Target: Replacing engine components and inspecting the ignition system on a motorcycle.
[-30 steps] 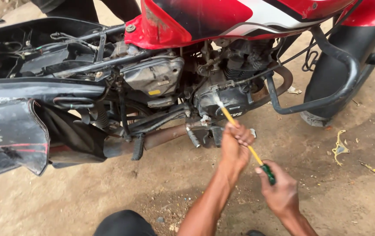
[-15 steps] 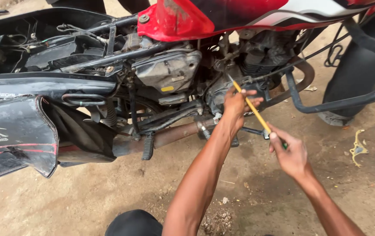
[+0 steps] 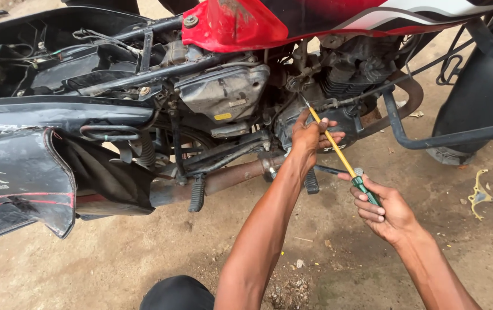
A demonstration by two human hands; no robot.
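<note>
Gripping the green handle of a long screwdriver [image 3: 338, 152], the right hand [image 3: 385, 211] is curled shut around it, low and to the right of the engine [image 3: 338, 109]. Its yellow shaft slants up and left, and the tip sits against the engine casing just under the red fuel tank [image 3: 229, 26]. The left hand [image 3: 310, 138] is higher up the shaft, fingers folded loosely around it and resting against the dark engine cover. Below the left wrist runs the rusty exhaust pipe [image 3: 229, 178], with a black footpeg [image 3: 197, 194] hanging from it. To the left, a black side panel [image 3: 16, 183] hangs loose beside the open frame. A curved black crash guard [image 3: 430, 140] sits to the right, above the dirt ground [image 3: 114, 264].
</note>
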